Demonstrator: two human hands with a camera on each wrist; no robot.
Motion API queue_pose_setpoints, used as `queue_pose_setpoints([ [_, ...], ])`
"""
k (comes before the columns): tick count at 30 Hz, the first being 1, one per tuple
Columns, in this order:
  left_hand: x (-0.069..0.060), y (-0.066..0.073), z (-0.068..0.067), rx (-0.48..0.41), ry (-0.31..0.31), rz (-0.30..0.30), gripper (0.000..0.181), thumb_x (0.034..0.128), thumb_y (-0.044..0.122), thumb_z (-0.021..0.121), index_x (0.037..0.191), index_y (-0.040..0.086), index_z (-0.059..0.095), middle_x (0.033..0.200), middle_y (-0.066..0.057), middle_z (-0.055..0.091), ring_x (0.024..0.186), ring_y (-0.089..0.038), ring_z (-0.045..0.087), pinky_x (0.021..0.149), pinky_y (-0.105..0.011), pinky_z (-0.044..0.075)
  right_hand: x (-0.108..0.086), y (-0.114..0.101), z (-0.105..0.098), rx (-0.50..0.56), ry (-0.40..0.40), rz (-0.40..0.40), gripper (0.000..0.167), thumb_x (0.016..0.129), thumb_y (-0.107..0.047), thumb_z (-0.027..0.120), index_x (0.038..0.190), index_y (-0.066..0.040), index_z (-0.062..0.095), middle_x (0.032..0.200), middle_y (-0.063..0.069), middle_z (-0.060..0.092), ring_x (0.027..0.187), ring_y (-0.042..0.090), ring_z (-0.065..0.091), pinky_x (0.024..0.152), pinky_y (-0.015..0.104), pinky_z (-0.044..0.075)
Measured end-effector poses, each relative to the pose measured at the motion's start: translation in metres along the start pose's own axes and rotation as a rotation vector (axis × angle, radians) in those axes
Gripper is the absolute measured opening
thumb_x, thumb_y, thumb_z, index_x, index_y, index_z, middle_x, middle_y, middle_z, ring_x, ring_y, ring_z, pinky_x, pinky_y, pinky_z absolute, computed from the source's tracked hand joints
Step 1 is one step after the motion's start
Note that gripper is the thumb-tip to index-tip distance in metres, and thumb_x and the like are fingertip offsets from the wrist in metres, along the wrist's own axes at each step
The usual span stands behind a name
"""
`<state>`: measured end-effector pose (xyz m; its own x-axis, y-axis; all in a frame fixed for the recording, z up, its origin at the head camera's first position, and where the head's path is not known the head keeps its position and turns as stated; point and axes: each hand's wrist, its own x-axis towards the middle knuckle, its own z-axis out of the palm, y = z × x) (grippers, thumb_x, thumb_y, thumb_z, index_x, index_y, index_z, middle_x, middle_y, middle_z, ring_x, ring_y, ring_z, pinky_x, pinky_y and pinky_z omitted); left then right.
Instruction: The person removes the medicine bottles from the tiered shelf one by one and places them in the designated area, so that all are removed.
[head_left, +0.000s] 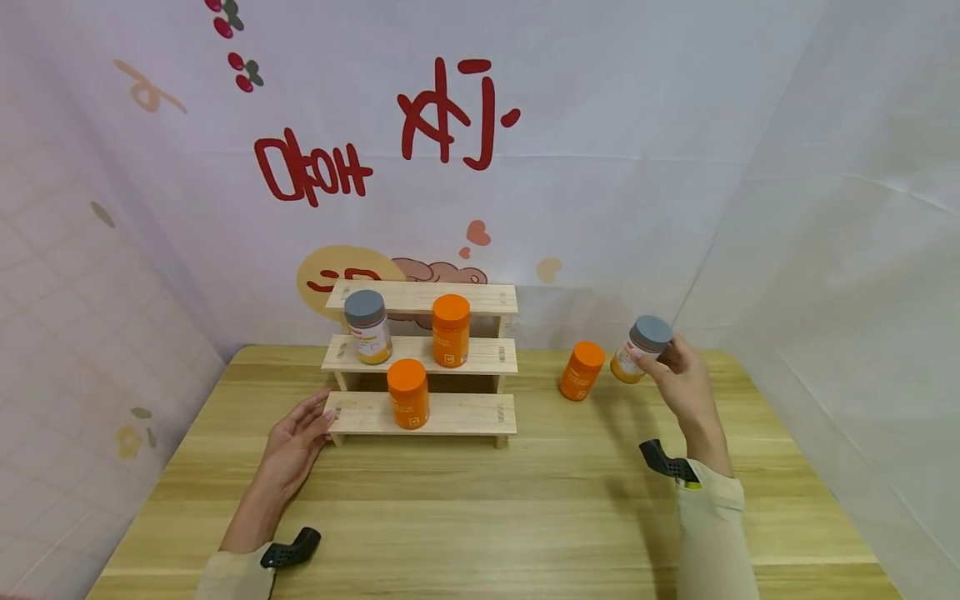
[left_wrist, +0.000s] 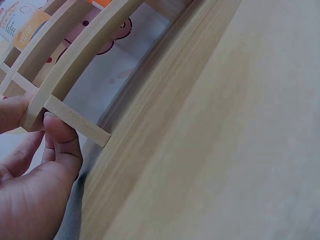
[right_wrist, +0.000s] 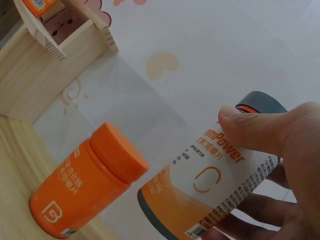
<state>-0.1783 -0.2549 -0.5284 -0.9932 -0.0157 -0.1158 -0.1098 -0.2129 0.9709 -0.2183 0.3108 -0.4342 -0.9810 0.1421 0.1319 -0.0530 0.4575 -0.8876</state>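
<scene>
My right hand [head_left: 686, 390] grips a white-and-orange supplement bottle [right_wrist: 207, 175] with a grey lid, thumb on its label side; whether its base touches the table I cannot tell. Just left of it, an orange bottle [head_left: 581, 375] stands on the table. With thumb and fingers, my left hand [head_left: 291, 448] pinches the left end of the lowest board of a three-step wooden rack [head_left: 465, 414]. That board carries an orange bottle [head_left: 409, 398]. On the middle step sit a grey-lidded bottle [head_left: 370, 333] at left and another orange bottle [head_left: 451, 333] at right.
The wood-grain table [head_left: 480, 517] reaches back to a white cloth backdrop [head_left: 615, 167] printed with red characters. Cloth also hangs along the left and right sides. The rack's top board [head_left: 480, 297] stands close to the back cloth.
</scene>
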Motion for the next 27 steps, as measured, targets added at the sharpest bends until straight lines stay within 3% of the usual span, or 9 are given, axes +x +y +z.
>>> queue_pose_setpoints([
  [9,0.001,-0.001,0.002,-0.014,0.003,-0.004,0.055,0.1027,0.014,0.064,0.154,0.014,0.045,0.116,0.007,0.054,0.097,-0.001,0.057,0.077,-0.017,0.051,0.009,0.023,-0.001,0.015,-0.037,0.096,0.070,0.095,-0.052,0.069,0.156,-0.030,0.043,0.146,0.007,0.057,0.125,0.012,0.053,0.107,0.046,0.042],
  [16,0.003,-0.001,-0.002,-0.015,-0.004,0.007,0.062,0.1030,0.014,0.064,0.158,0.007,0.037,0.113,0.007,0.053,0.093,-0.001,0.056,0.076,-0.017,0.052,0.014,0.043,0.001,0.009,-0.085,0.125,0.069,0.095,-0.053,0.069,0.154,-0.027,0.045,0.139,-0.002,0.059,0.120,0.005,0.054,0.103,0.035,0.044],
  [19,0.003,-0.001,-0.002,-0.013,0.001,0.012,0.059,0.1027,0.014,0.064,0.157,0.009,0.041,0.113,0.007,0.053,0.093,-0.001,0.057,0.076,-0.017,0.052,0.015,0.049,0.003,0.015,-0.115,0.126,0.070,0.095,-0.054,0.068,0.155,-0.028,0.044,0.143,0.003,0.057,0.127,0.015,0.053,0.105,0.038,0.043],
  [24,0.002,-0.001,-0.002,-0.007,-0.011,0.006,0.052,0.1034,0.015,0.063,0.152,0.016,0.046,0.114,0.006,0.049,0.095,-0.001,0.056,0.077,-0.017,0.052,0.013,0.059,0.003,0.039,-0.173,0.145,0.079,0.095,-0.052,0.069,0.162,-0.028,0.034,0.158,0.016,0.045,0.145,0.036,0.041,0.116,0.059,0.036],
  [27,0.001,-0.001,-0.001,0.002,-0.012,-0.003,0.054,0.1032,0.016,0.064,0.154,0.016,0.045,0.116,0.006,0.050,0.097,-0.001,0.056,0.077,-0.017,0.052,0.013,0.064,0.004,0.056,-0.211,0.146,0.080,0.096,-0.049,0.069,0.163,-0.026,0.030,0.162,0.016,0.040,0.149,0.039,0.036,0.120,0.064,0.029],
])
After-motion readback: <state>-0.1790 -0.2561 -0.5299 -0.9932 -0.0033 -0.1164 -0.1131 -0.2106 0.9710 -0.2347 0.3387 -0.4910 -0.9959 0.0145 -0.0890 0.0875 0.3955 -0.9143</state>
